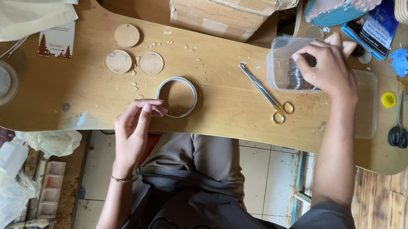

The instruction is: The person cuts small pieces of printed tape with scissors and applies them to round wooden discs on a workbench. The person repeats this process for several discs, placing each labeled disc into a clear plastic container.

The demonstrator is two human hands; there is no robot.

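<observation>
on the table | right hand (pixel 328 67) fingers together inside clear tub (pixel 281 67) of dark rings | left hand (pixel 133 124) loosely apart beside metal ring (pixel 177 97)

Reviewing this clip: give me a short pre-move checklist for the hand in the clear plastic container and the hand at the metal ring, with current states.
1. Right hand inside the clear plastic container, fingers on the dark stacked pieces: ok.
2. A piece actually pinched between the fingers: cannot tell, the hand hides it.
3. Left hand at the table edge beside the metal ring, fingertips close to its rim: ok; actual contact: cannot tell.
4. Metal ring lying flat with nothing inside it: ok.
5. Gold-handled scissors lying between ring and container, apart from both hands: ok.
6. Three round wooden discs lying flat, left of the ring: ok.
</observation>
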